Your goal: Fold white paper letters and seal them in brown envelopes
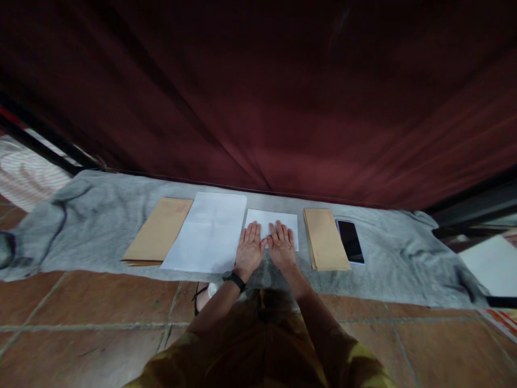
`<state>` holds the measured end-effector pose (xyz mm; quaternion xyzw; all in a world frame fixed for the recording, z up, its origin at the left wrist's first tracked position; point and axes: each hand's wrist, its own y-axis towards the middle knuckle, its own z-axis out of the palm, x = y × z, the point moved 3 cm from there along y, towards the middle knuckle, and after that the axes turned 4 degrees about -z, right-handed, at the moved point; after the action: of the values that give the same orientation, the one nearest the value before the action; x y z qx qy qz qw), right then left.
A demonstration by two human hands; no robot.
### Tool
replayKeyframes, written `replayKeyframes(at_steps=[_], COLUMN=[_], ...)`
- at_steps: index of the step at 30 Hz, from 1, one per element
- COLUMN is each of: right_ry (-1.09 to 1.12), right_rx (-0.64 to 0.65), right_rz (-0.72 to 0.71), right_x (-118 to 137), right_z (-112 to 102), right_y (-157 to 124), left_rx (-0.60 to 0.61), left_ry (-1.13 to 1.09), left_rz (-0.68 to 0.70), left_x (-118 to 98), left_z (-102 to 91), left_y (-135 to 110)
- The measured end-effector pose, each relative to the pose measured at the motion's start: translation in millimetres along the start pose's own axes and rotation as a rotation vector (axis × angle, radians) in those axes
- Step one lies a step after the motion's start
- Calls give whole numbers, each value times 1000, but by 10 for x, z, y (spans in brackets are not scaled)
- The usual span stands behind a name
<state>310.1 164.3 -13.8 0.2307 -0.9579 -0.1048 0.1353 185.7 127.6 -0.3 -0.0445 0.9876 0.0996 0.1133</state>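
Observation:
Both palms lie flat, side by side, on a small white sheet of paper (291,222), which looks folded. My left hand (249,249) covers the sheet's left part, its fingers spread. On the right part rests my right hand (281,245), also with fingers apart; the thumbs nearly meet. Left of them lies a larger white sheet stack (208,231) with faint crease lines. Beyond that is a pile of brown envelopes (159,229). To the right of my hands sits another, smaller pile of brown envelopes (328,240).
A dark-screened phone (350,241) lies beside the right envelopes. Grey cloth (399,253) covers the long narrow bench. A dark red curtain (258,97) hangs along its far edge. Below is a tiled floor (100,307); a white panel (493,264) stands at far right.

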Motion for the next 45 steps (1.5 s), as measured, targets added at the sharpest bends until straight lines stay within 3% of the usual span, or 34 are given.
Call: replayKeyframes(at_steps=[10,16,20,34,45], right_ry=[7,-22,-26,-90,23], right_rx=[6,62,75,-107,-128], right_rz=[16,20,-3,12,48], right_x=[6,13,-9,-384,-379], right_z=[-2,-35,-49,-120,-172], right_y=[10,22,12,-275,-330], left_rx=[-52,34,53,67,69], left_ry=[9,12,28,68,46], left_rz=[-30,140,130,223,205], left_x=[68,-89,-108,-69,-75], left_z=[18,12,43,-46,-46], left_y=[-39,-77,-111,-157,-149])
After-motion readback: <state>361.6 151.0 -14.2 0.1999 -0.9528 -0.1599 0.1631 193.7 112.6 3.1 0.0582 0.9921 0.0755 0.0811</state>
